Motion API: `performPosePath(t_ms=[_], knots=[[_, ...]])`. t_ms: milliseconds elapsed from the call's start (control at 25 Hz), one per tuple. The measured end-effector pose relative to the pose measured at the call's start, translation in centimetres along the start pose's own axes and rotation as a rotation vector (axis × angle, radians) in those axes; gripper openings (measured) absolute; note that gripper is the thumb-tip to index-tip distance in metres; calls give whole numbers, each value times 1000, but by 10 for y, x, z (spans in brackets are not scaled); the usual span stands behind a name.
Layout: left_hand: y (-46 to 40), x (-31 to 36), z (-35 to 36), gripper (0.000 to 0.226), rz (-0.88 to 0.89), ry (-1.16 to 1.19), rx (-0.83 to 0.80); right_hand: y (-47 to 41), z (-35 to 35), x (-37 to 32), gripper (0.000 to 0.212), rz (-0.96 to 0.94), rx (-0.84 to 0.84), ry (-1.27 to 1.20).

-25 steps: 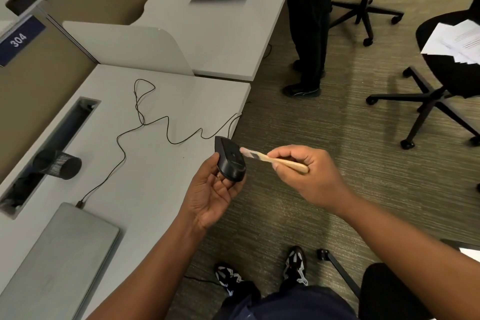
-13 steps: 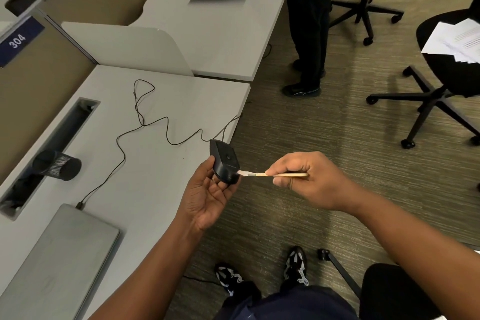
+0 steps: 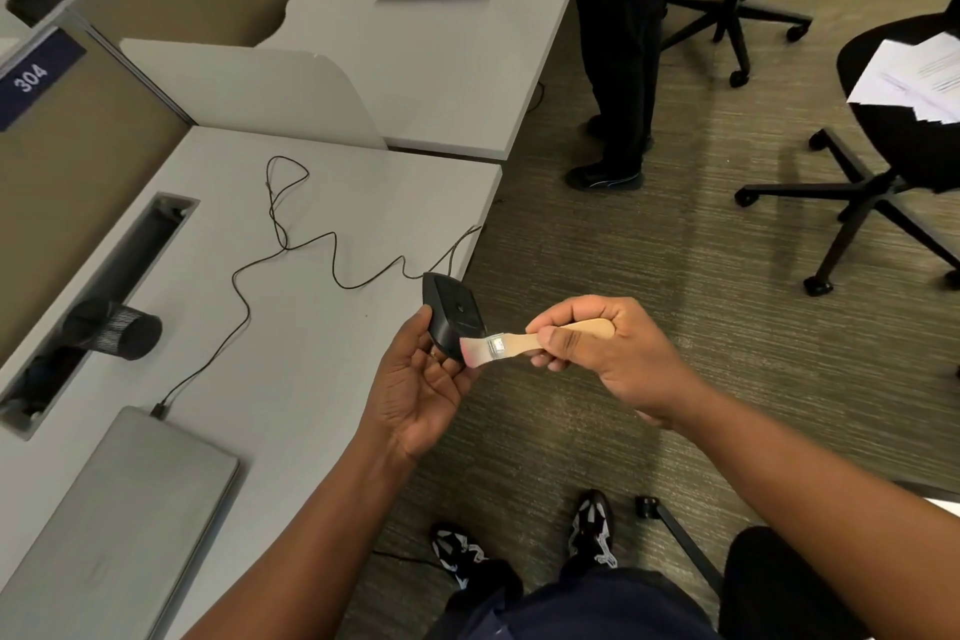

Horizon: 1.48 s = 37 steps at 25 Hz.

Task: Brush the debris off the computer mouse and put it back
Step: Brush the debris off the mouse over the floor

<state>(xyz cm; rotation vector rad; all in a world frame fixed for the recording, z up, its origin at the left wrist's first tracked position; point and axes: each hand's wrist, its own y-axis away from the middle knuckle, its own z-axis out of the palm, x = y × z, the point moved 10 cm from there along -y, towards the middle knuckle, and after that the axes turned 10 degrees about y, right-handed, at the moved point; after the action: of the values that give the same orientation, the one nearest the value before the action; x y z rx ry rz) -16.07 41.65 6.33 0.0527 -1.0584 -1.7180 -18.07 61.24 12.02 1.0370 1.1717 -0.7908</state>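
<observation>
My left hand (image 3: 421, 392) holds a black wired computer mouse (image 3: 453, 314) just past the desk's right edge, its underside turned up toward me. Fingers and thumb grip the mouse's lower end. My right hand (image 3: 605, 359) pinches the wooden handle of a small brush (image 3: 511, 345). The pale bristles touch the mouse's near lower corner. The mouse's thin black cable (image 3: 311, 255) snakes back across the grey desk (image 3: 291, 379) to a closed grey laptop (image 3: 119, 525).
A black mesh pen cup (image 3: 117, 330) lies on its side by the desk's cable slot (image 3: 98, 296). Another person (image 3: 621, 42) stands at the far desk. Black office chairs (image 3: 883, 172) with papers stand on the carpet to the right. My feet are below.
The brush has swept down the mouse to its lower corner and turned so its flat side faces up. My left hand has tilted the mouse slightly.
</observation>
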Motion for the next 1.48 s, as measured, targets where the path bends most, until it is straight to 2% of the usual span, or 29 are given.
performPosePath(t_ms=[200, 360, 480, 640, 760, 840, 920, 1040, 1240, 1480], knots=[[2, -4, 7, 71, -55, 26, -67, -3, -17, 7, 15, 24, 95, 57], [4, -10, 15, 107, -82, 14, -128, -2, -24, 9, 13, 12, 179, 103], [5, -9, 17, 117, -85, 20, -152, 1, -29, 1, 14, -56, 260, 104], [10, -9, 23, 113, -114, 24, -185, 1, -29, -10, 17, -90, 231, -34], [12, -10, 24, 113, -130, 26, -194, 0, -21, -5, 28, 12, 114, -326], [12, -13, 23, 110, -139, 23, -203, 0, -13, 0, 20, 72, 36, -419], [12, -15, 23, 109, -145, 2, -210, 0, -7, 4, 11, 114, 0, -415], [14, -21, 24, 112, -168, -9, -215, 0, -3, 9, 12, 139, 20, -377], [16, -24, 25, 102, -201, 60, -229, -2, -12, 7, 22, 85, 66, -282], [17, -25, 23, 100, -236, 102, -230, -1, -23, 2, 10, -11, 171, -241]])
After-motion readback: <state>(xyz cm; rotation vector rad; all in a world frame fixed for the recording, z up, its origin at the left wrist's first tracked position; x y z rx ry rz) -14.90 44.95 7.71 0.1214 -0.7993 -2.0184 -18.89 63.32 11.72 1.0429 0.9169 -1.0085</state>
